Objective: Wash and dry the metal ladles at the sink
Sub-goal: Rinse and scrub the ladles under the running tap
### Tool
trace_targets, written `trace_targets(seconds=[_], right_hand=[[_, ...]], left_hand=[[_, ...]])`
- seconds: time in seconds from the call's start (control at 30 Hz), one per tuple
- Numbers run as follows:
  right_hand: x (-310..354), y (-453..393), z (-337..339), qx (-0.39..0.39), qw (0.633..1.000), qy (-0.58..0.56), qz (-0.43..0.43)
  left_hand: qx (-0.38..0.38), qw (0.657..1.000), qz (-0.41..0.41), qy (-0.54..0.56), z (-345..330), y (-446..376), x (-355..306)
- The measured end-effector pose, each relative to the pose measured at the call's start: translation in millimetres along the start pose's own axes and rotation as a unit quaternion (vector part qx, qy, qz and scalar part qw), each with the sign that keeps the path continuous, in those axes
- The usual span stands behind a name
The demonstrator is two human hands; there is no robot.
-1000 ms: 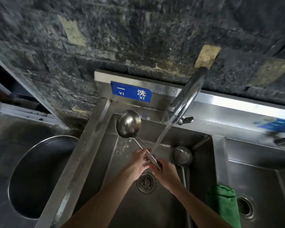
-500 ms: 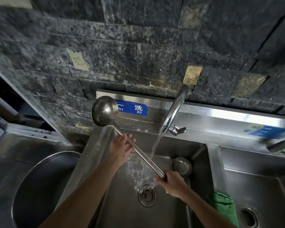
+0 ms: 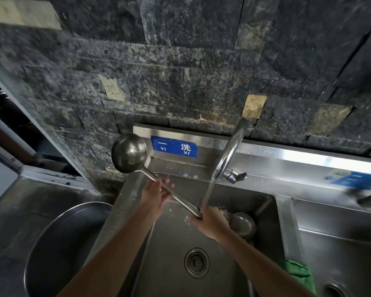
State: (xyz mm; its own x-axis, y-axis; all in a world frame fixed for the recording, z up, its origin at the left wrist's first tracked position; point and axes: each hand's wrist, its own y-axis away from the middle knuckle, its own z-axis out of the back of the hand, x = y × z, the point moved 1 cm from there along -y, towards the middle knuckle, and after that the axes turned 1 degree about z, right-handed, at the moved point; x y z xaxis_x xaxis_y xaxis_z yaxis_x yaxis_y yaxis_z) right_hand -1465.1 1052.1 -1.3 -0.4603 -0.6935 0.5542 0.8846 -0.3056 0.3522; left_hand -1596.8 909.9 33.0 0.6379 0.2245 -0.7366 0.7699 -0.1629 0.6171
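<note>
rinsing looks to be the step in hand: two ladles are in view, one held and one waiting.

at the far left a big round metal pot (image 3: 58,249) sits beside the sink's (image 3: 285,228) left rim. above the sink's back-left corner the held ladle (image 3: 129,155) has its bowl raised out past the rim, its handle slanting down and right into the left basin. the left hand (image 3: 156,195) cradles the handle near the bowl, fingers loosely curled under it and thumb over it. the right hand (image 3: 210,225) grips the handle's low end, fingers wrapped tight, right where the stream from the one running faucet (image 3: 231,155) lands.

just beside that hand, toward the basin's right wall, the second ladle (image 3: 243,225) lies bowl up. one drain (image 3: 196,263) sits mid-basin. a single green cloth (image 3: 299,275) hangs on the divider at the sink's front edge, and a second basin lies to its right.

my read is that the handle is being rinsed; the next move calls for sliding the bowl under the water, then drying with the cloth and taking up the other ladle.
</note>
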Motion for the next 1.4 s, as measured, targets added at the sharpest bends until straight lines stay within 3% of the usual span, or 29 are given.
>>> trace_targets(seconds=[0.17, 0.4, 0.5, 0.57, 0.63, 0.73, 0.83, 0.93, 1.0, 1.1, 1.17, 1.3, 1.33, 1.4], right_hand=[[23, -15, -8, 0.008, 1.000, -0.021, -0.011], [-3, 11, -17, 0.032, 0.997, -0.041, -0.052], [-26, 33, -25, 0.012, 0.996, -0.009, -0.090], [-39, 46, -26, 0.006, 0.994, 0.011, -0.113], [-49, 59, -23, 0.016, 0.991, 0.036, -0.128], [-66, 70, -22, 0.021, 0.987, 0.061, -0.149], [-85, 76, -21, 0.033, 0.985, 0.072, -0.154], [-98, 81, -17, 0.042, 0.985, 0.093, -0.139], [-98, 85, -11, 0.036, 0.985, 0.108, -0.131], [-97, 86, -8, 0.025, 0.984, 0.124, -0.129], [-92, 86, -9, 0.024, 0.984, 0.117, -0.132], [-85, 82, -8, 0.034, 0.984, 0.143, -0.098], [-86, 82, -7, 0.039, 0.986, 0.130, -0.093], [-90, 83, -3, 0.056, 0.990, 0.097, -0.083]], left_hand=[[0.004, 0.994, 0.062, -0.091, -4, 17, 44], [0.087, 0.968, 0.145, -0.185, -17, 54, 107], [0.153, 0.928, 0.109, -0.321, -12, 51, 121], [0.176, 0.855, -0.025, -0.487, -5, 45, 129], [0.152, 0.731, -0.190, -0.637, 5, 40, 140], [0.152, 0.556, -0.340, -0.744, 13, 35, 157], [0.184, 0.419, -0.362, -0.812, 20, 26, 169], [0.203, 0.349, -0.314, -0.860, 26, 16, 170], [0.195, 0.329, -0.314, -0.869, 28, 6, 164], [0.164, 0.335, -0.327, -0.868, 21, -5, 157], [0.168, 0.358, -0.329, -0.858, 6, 0, 168], [0.179, 0.442, -0.329, -0.815, -4, 3, 183], [0.180, 0.426, -0.371, -0.805, 0, -5, 179], [0.199, 0.348, -0.435, -0.807, 9, -24, 163]])
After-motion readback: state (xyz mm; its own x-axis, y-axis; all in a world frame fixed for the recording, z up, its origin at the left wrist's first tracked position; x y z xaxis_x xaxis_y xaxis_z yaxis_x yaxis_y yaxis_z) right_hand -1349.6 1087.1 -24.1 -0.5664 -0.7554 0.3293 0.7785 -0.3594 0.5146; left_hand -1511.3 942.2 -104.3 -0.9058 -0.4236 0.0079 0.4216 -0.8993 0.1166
